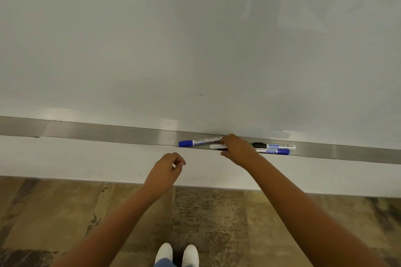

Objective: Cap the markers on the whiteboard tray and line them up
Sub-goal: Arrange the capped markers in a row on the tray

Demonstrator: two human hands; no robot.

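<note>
A long metal tray point(108, 132) runs under the whiteboard point(195, 39). On it a blue-capped marker point(195, 142) lies left of my right hand point(237, 148). My right hand rests on the tray, its fingers closed on a white marker point(217, 147) with a dark end. To its right lie a black-capped marker point(275, 146) and, in front of that, a marker with a blue cap at its right end point(275, 151). My left hand point(167, 169) hovers below the tray, fingers curled loosely, holding nothing I can see.
Below the tray is a white wall strip point(86, 158), then a brown patterned floor point(65, 212). My white shoes point(176, 254) show at the bottom edge. The tray stretches bare to the far left and far right.
</note>
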